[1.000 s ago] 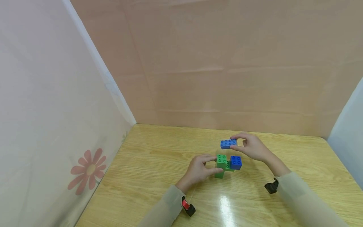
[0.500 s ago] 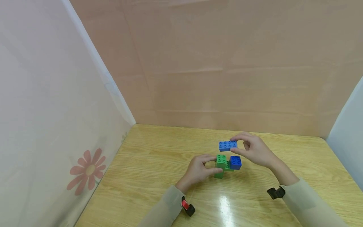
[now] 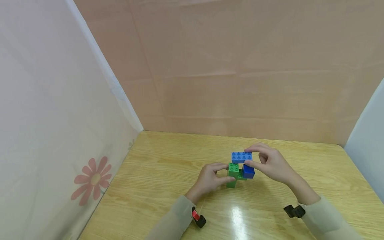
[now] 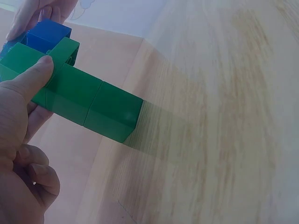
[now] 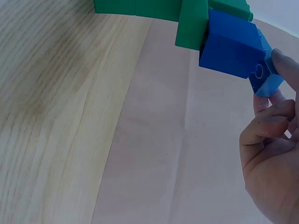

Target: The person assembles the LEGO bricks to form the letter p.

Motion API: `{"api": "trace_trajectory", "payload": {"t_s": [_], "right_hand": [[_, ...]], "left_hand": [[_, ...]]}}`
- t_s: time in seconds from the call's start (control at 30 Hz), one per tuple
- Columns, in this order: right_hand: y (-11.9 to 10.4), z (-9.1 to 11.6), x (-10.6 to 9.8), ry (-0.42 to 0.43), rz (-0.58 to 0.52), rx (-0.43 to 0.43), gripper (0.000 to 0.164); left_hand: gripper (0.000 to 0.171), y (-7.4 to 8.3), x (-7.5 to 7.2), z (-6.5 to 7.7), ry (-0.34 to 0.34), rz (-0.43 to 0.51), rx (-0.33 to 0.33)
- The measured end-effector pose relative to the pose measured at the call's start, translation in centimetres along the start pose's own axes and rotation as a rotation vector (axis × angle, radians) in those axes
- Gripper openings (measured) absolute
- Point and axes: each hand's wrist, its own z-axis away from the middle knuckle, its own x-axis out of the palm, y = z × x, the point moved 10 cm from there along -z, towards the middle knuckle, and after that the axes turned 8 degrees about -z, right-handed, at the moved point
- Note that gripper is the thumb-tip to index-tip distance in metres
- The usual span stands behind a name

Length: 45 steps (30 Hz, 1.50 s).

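Observation:
My left hand [image 3: 209, 181] pinches a stack of green toy bricks [image 3: 232, 178] between thumb and fingers; the stack stands upright on the table. A flat green brick [image 4: 70, 49] juts from the stack's right side and bears a dark blue brick [image 3: 248, 171]. In my right hand [image 3: 273, 164], thumb and fingers pinch one end of a light blue eight-stud brick [image 3: 239, 157]. This brick spans just over the green stack and the dark blue one. The right wrist view shows its hollow underside tilted by the dark blue brick; whether they touch I cannot tell.
The wooden table [image 3: 168, 160] runs back to a beige cloth wall [image 3: 204, 100]. To the left hangs a pale cloth with a pink flower [image 3: 95, 180], and another pale cloth [image 3: 367, 140] hangs at the right.
The right hand has brought the light blue brick nearer and down, from behind the green stack to just over its top and the dark blue brick. The left hand stays on the stack.

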Motion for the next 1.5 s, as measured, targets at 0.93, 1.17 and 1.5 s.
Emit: {"api": "trace_trajectory", "payload": {"t_s": [0.93, 1.17, 1.5], "right_hand": [[-0.8, 1.8, 1.6, 0.015, -0.069, -0.095, 0.046], [-1.6, 1.7, 1.5, 0.029, -0.049, -0.146, 0.047], [-2.6, 1.8, 1.4, 0.048, -0.001, -0.188, 0.044]], "left_hand": [[0.051, 0.1, 0.1, -0.1, -0.006, -0.019, 0.004], [0.049, 0.3, -0.1, -0.1, 0.003, -0.029, 0.027], [0.049, 0.5, -0.2, 0.0, -0.011, -0.026, 0.014]]}}
